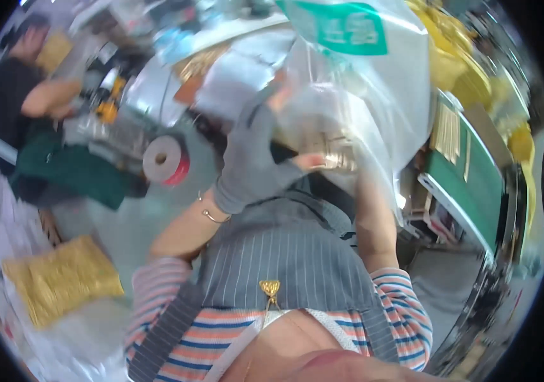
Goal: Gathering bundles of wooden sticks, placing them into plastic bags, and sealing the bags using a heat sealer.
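On my feed the big bag (399,95) looks like thin, clear, glossy plastic, and the golden contents (339,149) give a metallic shine, though blur hides their material. I see matt, stretchy cloth in the grey glove (246,159), smooth polished metal in the bracelet (215,218), and dull woven cloth in the pinstriped apron (285,254). The yellow packet (71,280) looks crinkled and slightly shiny; the green panel (469,197) reads smooth and matt to me.
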`<state>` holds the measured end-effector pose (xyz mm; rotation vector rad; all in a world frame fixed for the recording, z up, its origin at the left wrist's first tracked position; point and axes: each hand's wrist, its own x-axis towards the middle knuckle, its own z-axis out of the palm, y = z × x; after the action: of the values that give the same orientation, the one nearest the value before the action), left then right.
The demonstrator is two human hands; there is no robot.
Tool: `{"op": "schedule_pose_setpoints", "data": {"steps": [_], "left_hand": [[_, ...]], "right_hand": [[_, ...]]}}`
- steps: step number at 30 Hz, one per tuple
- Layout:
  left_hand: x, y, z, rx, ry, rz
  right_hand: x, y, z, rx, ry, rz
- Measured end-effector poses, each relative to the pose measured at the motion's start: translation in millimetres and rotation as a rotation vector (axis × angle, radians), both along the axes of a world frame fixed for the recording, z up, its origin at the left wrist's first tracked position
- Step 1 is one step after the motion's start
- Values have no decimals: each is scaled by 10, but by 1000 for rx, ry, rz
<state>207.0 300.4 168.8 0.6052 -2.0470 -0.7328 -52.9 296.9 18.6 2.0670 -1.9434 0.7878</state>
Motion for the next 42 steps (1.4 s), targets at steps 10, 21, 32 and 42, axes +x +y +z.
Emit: {"op": "schedule_pose_setpoints", "data": {"steps": [10, 21, 32, 42], "left_hand": [[16, -306, -624, -465, -25, -349], [-642, 458, -1135, 478, -405, -1151], [171, 56, -1500, 527, -577, -749], [830, 136, -1682, 1027, -296, -561]], "right_hand": [[199, 1281, 248, 67, -778, -185], [-1056, 1322, 440, -164, -243, -427], [-467, 295, -397, -48, 127, 252], [2253, -1035, -1126, -273, 471, 414]]}}
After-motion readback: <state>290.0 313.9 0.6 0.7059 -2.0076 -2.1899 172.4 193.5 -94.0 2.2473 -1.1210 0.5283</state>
